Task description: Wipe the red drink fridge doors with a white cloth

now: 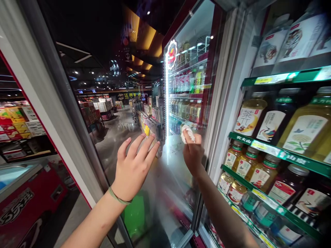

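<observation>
In the middle is the glass door of a drinks fridge, standing open in its grey frame. My left hand, a green band around the wrist, has its fingers spread in front of the glass. Whether its fingertips touch the pane cannot be made out. To its right, my right hand is closed around a crumpled white cloth, held up at the pane near the door's right side. The cloth may be tissue; its exact kind is unclear.
Right of the door, fridge shelves carry several drink bottles. A second lit fridge shows through or in the glass. At left stand a red chest freezer and stacked boxes. A green object shows low in the pane.
</observation>
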`<state>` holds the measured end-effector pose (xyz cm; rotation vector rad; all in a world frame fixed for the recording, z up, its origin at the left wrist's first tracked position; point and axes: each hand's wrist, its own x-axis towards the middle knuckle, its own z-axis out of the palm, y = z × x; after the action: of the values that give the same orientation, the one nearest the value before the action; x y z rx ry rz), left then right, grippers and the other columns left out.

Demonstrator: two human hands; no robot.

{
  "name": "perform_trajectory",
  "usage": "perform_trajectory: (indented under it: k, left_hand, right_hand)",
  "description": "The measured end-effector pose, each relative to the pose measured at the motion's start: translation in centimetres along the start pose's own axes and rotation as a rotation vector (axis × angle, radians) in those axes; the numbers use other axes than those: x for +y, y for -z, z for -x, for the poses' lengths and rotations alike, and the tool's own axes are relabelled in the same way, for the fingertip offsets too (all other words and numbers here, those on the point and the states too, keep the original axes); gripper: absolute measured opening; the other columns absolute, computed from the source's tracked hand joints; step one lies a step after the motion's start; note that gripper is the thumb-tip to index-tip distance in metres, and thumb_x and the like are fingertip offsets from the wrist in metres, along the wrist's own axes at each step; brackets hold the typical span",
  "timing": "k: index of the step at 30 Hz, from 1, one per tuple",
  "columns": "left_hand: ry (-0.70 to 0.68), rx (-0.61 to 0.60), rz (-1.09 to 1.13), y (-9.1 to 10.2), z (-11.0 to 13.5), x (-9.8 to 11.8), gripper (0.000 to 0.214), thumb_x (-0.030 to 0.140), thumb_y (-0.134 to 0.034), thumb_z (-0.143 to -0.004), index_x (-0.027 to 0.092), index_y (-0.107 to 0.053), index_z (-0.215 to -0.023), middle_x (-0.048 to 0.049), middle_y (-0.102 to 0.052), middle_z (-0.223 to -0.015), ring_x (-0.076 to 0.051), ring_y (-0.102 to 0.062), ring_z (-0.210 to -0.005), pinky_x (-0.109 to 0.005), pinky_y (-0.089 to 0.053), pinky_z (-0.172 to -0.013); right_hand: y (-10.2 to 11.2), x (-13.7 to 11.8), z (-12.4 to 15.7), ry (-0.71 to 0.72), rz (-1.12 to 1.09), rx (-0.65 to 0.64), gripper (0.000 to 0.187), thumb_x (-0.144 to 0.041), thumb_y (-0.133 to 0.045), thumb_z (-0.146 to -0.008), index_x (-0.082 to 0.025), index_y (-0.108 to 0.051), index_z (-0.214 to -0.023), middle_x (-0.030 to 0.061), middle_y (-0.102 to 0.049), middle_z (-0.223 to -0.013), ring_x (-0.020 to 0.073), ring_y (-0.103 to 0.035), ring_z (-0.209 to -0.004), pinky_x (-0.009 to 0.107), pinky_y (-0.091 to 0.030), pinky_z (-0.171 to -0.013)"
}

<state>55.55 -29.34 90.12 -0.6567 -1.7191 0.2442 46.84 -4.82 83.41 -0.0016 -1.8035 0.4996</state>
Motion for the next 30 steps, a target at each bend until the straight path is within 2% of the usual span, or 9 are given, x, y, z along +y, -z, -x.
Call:
perform_trajectory:
  k: [3, 6, 8, 12, 16, 18, 21, 26, 30]
  left_hand:
    - [-0.002, 0.01, 0.004, -0.2, -0.1, 0.0, 0.035, 0.013, -0.055, -0.099, 0.026, -0.068, -0.128, 0.0016, -0.067, -0.141, -0.025, -0.058, -0.129, -0.045, -0.027, -0.121]
    - [-0.001, 0.017, 0.007, -0.3, -0.1, 0.0, 0.034, 0.014, -0.054, -0.099, 0.026, -0.069, -0.127, 0.0013, -0.068, -0.14, -0.025, -0.058, -0.128, -0.046, -0.028, -0.119]
    - [0.004, 0.017, 0.008, -0.4, -0.1, -0.1, 0.033, 0.014, -0.054, -0.1, 0.026, -0.069, -0.127, 0.0017, -0.068, -0.139, -0.025, -0.059, -0.127, -0.046, -0.029, -0.117]
    - [0.004, 0.013, 0.012, -0.6, -0.1, -0.3, 0.033, 0.016, -0.055, -0.1, 0.027, -0.069, -0.128, 0.0022, -0.068, -0.139, -0.025, -0.06, -0.126, -0.046, -0.03, -0.115]
    - [0.004, 0.013, 0.025, -0.6, -0.1, -0.5, 0.033, 0.015, -0.056, -0.1, 0.027, -0.068, -0.128, 0.0017, -0.067, -0.141, -0.025, -0.059, -0.127, -0.046, -0.03, -0.114]
    - [0.007, 0.01, 0.027, -0.7, 0.0, -0.6, 0.033, 0.015, -0.057, -0.099, 0.027, -0.068, -0.128, 0.0015, -0.067, -0.141, -0.026, -0.059, -0.128, -0.046, -0.029, -0.115]
    - [0.007, 0.004, 0.03, -0.9, 0.1, -0.7, 0.034, 0.016, -0.058, -0.099, 0.027, -0.068, -0.129, 0.0015, -0.067, -0.141, -0.026, -0.058, -0.129, -0.046, -0.029, -0.115]
    - [0.007, 0.019, 0.037, -1.0, 0.2, -0.9, 0.032, 0.016, -0.058, -0.099, 0.027, -0.068, -0.128, 0.0017, -0.068, -0.139, -0.025, -0.059, -0.128, -0.045, -0.03, -0.115]
    - [0.004, 0.024, 0.026, -0.9, 0.0, -0.9, 0.031, 0.017, -0.059, -0.099, 0.028, -0.069, -0.126, 0.0023, -0.069, -0.139, -0.025, -0.06, -0.126, -0.045, -0.03, -0.113]
  right_hand:
    - [-0.3, 0.6, 0.2, -0.016, -0.02, 0.004, 0.054, -0.008, -0.044, -0.087, -0.023, -0.073, -0.129, 0.012, -0.067, -0.107, 0.0178, -0.062, -0.078, 0.026, -0.047, -0.065]
    - [-0.8, 0.7, 0.7, -0.088, -0.033, 0.085, 0.056, -0.007, -0.042, -0.087, -0.023, -0.071, -0.133, 0.0135, -0.065, -0.113, 0.0217, -0.065, -0.09, 0.029, -0.051, -0.071]
    - [-1.0, 0.1, 1.1, -0.044, -0.008, 0.109, 0.053, -0.008, -0.041, -0.09, -0.024, -0.072, -0.13, 0.0126, -0.063, -0.111, 0.0206, -0.065, -0.088, 0.028, -0.051, -0.071]
    - [-1.1, -1.0, 1.2, 0.115, 0.04, 0.058, 0.053, -0.007, -0.044, -0.09, -0.029, -0.072, -0.13, 0.0097, -0.062, -0.108, 0.0167, -0.063, -0.082, 0.025, -0.049, -0.069]
    - [-0.8, -1.6, 1.2, 0.026, 0.055, 0.116, 0.052, -0.009, -0.042, -0.093, -0.024, -0.069, -0.135, 0.0106, -0.063, -0.106, 0.017, -0.062, -0.08, 0.025, -0.048, -0.065]
    - [-0.7, -2.2, 1.6, 0.077, 0.075, 0.085, 0.051, -0.008, -0.043, -0.092, -0.025, -0.07, -0.132, 0.0094, -0.062, -0.104, 0.0154, -0.06, -0.075, 0.023, -0.045, -0.062]
    - [-0.5, -3.2, 2.0, 0.231, 0.091, 0.019, 0.052, -0.004, -0.048, -0.087, -0.028, -0.074, -0.125, 0.0065, -0.061, -0.1, 0.0131, -0.058, -0.072, 0.022, -0.043, -0.062]
    - [-0.4, -3.8, 1.8, 0.115, 0.091, 0.079, 0.05, -0.006, -0.046, -0.091, -0.026, -0.071, -0.129, 0.0085, -0.061, -0.108, 0.0139, -0.058, -0.073, 0.023, -0.042, -0.06]
    - [-0.7, -4.5, 1.8, 0.233, 0.087, 0.075, 0.052, -0.003, -0.048, -0.088, -0.032, -0.074, -0.123, 0.0038, -0.061, -0.099, 0.0113, -0.057, -0.069, 0.022, -0.04, -0.06]
